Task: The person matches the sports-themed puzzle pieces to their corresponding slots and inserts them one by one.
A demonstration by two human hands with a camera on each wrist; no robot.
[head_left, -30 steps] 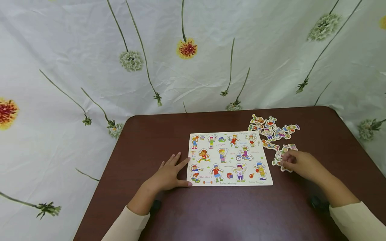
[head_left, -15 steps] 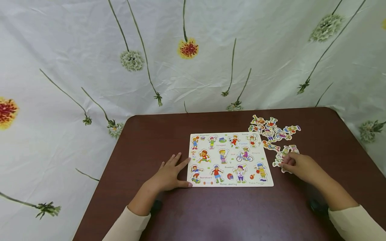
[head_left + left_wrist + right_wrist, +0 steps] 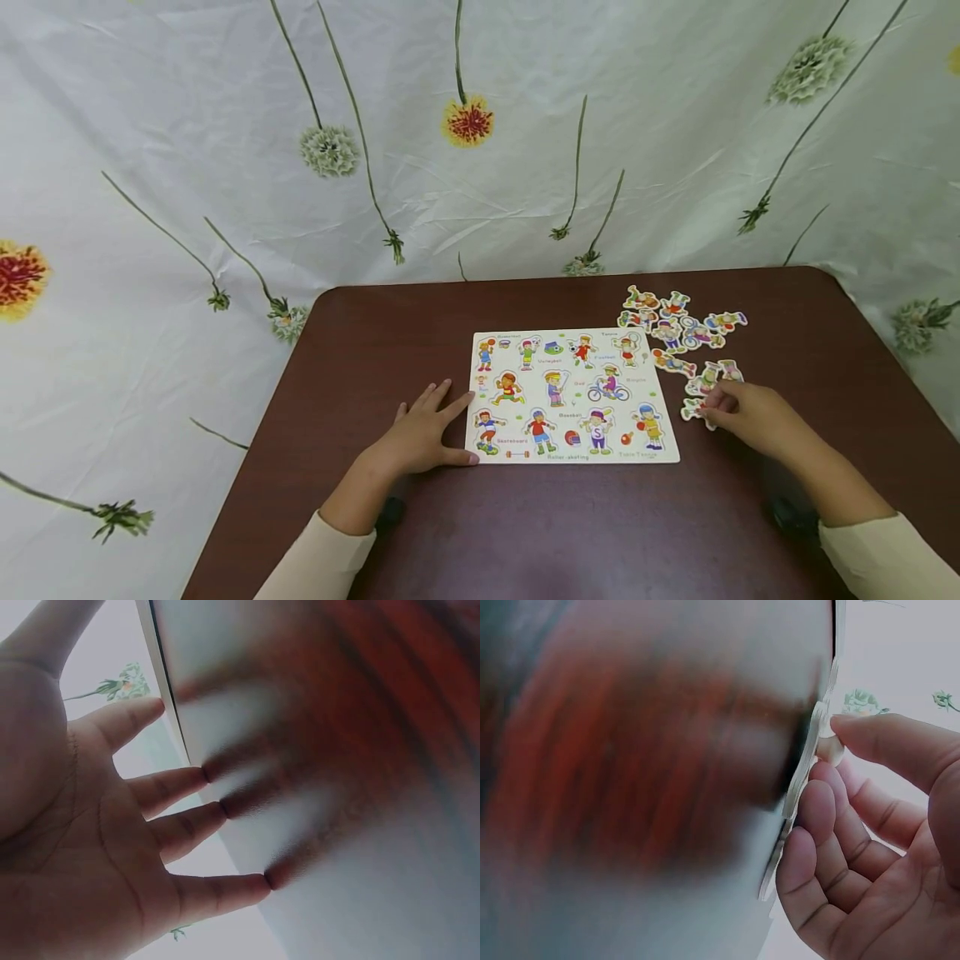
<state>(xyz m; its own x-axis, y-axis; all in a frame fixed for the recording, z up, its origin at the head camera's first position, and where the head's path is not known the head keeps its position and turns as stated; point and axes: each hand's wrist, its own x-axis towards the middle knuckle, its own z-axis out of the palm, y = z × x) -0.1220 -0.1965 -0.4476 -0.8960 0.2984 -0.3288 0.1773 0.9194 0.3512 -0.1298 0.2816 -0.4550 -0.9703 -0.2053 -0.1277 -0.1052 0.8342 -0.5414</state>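
A white puzzle board (image 3: 532, 425) with printed sports figures lies flat on the table. My left hand (image 3: 414, 433) is spread at its left side, thumb and index fingertip at the board's edge. In the left wrist view, the straight fingers (image 3: 191, 832) rest their tips on the tabletop. Right of the board, my right hand (image 3: 750, 415) pinches a puzzle piece (image 3: 692, 408), partly covered by the fingers. A small round knob (image 3: 829, 750) on the piece sits between thumb and fingers in the right wrist view. Two more pieces (image 3: 705, 379) lie right behind those fingers.
Several loose puzzle pieces (image 3: 667, 333) are clustered beyond the board's far right corner. One piece (image 3: 673, 363) lies close to the board's right edge. Behind the dark brown table (image 3: 390, 333) hangs a white flowered cloth (image 3: 525, 192).
The piece under my right fingers has turned and shifted slightly, showing less on the left. My left hand stays in place at the board.
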